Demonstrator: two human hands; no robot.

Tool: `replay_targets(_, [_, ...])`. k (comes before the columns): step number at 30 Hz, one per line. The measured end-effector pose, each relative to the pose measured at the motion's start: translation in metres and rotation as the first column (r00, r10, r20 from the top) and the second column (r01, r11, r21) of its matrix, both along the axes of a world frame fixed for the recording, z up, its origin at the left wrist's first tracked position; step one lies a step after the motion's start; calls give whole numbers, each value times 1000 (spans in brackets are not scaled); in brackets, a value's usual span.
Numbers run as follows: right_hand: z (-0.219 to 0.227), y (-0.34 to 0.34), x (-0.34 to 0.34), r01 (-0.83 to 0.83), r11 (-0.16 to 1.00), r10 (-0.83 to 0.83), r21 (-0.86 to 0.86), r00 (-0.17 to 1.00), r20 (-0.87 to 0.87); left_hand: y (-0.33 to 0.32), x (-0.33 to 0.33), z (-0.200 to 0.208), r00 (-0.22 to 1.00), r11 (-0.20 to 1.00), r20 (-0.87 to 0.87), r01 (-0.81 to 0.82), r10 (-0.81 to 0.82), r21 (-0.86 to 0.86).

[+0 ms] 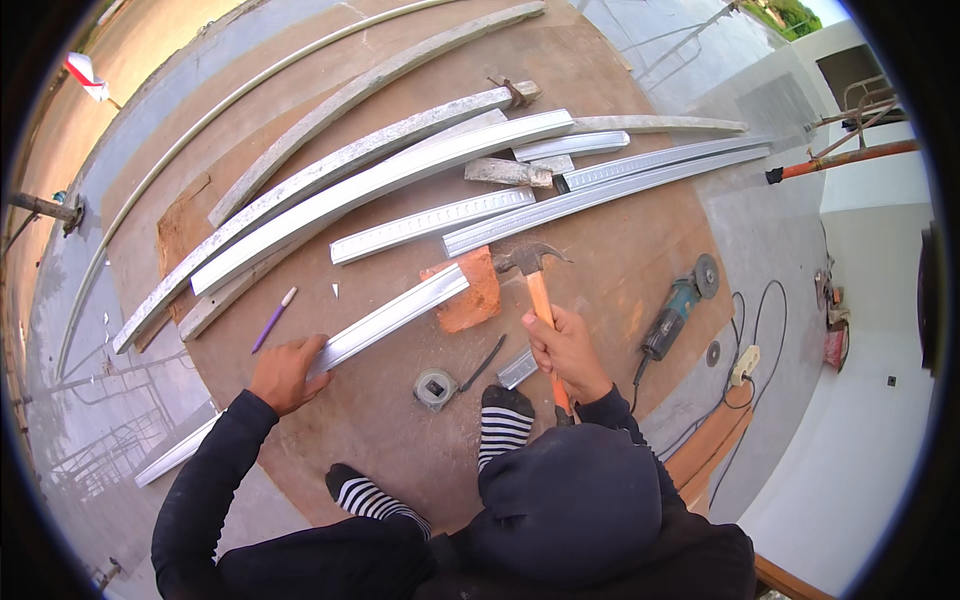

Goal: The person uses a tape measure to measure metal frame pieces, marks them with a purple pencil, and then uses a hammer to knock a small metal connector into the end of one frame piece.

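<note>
My right hand [572, 355] is closed round the orange handle of a claw hammer [541, 296], whose dark head is at the right edge of a reddish brick piece [474, 302]. My left hand [286, 374] grips a silver metal channel [390, 315] that slants up to the right. The channel's far end lies over the brick, and its end looks pressed out of shape. Past my left hand, the channel's near end sticks out to the lower left. Between my hands lie a round tape measure [435, 388] and a short metal offcut [517, 369].
Several metal channels [604, 196] and rough boards [380, 150] lie beyond the brick. A purple marker [274, 319] is at the left. On the right are an angle grinder [672, 315], a loose cutting disc [713, 353] and a white power strip [744, 366] with trailing cords. My striped-sock feet stand close by.
</note>
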State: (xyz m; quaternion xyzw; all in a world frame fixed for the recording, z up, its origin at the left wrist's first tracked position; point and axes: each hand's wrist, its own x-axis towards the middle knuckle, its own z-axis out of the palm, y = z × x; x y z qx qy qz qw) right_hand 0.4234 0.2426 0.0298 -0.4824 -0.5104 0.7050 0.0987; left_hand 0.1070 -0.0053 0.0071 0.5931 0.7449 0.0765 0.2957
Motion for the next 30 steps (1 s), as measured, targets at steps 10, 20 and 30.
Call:
replay_targets(10, [-1, -66, 41, 131, 991, -129, -1, 973, 190, -3, 13, -33, 994, 987, 92, -75, 62, 142])
replay_targets(20, [-45, -78, 42, 10, 922, -81, 387, 982, 169, 26, 31, -49, 996, 997, 53, -72, 70, 30])
replay_targets(30, [-49, -61, 28, -56, 611, -6, 790, 997, 75, 25, 29, -55, 993, 994, 62, -101, 99, 31])
